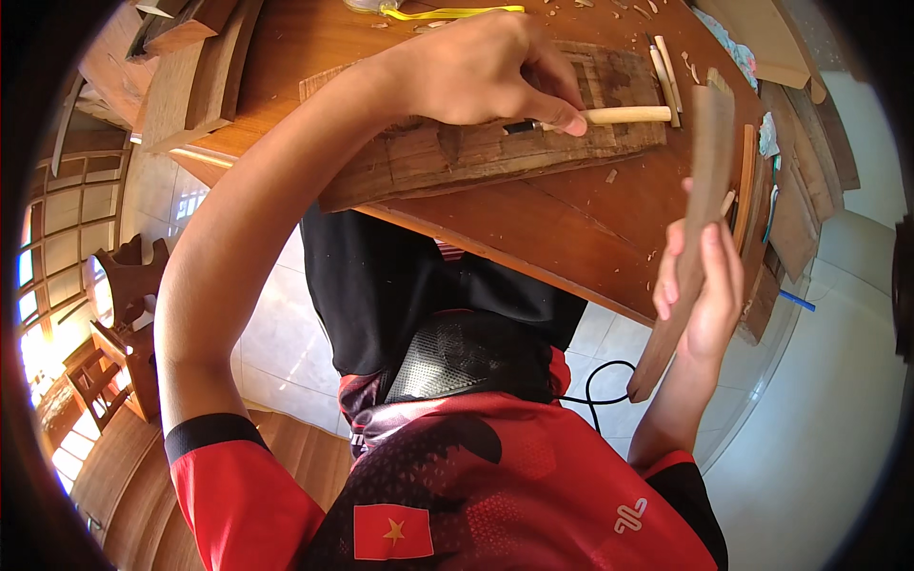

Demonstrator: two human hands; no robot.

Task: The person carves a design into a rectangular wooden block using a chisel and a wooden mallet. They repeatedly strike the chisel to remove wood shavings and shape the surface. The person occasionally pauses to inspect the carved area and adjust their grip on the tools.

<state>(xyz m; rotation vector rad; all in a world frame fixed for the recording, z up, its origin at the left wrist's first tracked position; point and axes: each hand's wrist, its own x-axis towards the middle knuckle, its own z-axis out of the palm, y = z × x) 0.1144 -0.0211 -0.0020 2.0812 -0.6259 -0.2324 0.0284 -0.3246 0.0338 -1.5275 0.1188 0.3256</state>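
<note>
Reddish-brown workbench fills the upper middle of the frame, its top scattered with pale wood chips, above a pale tiled floor. Across it lies a rough carved plank, running from the upper left toward the upper right. The left hand rests on that plank, fingers closed around a small chisel with a pale wooden handle, its dark blade pointing left along the wood under the palm. At the right of the frame the right hand grasps a long flat wooden slat, held upright and off the bench edge, well apart from the plank. To do this well, I judge the blade should meet the plank at a shallow angle, the heel of the left hand braced on the wood so the cut stays controlled, and the slat kept clear of the tool's path. Two more pale-handled tools lie just beyond the chisel at the upper right. No box, tray or other container shows anywhere; a yellow strap lies at the top edge, and a black cable loops below the bench.
</note>
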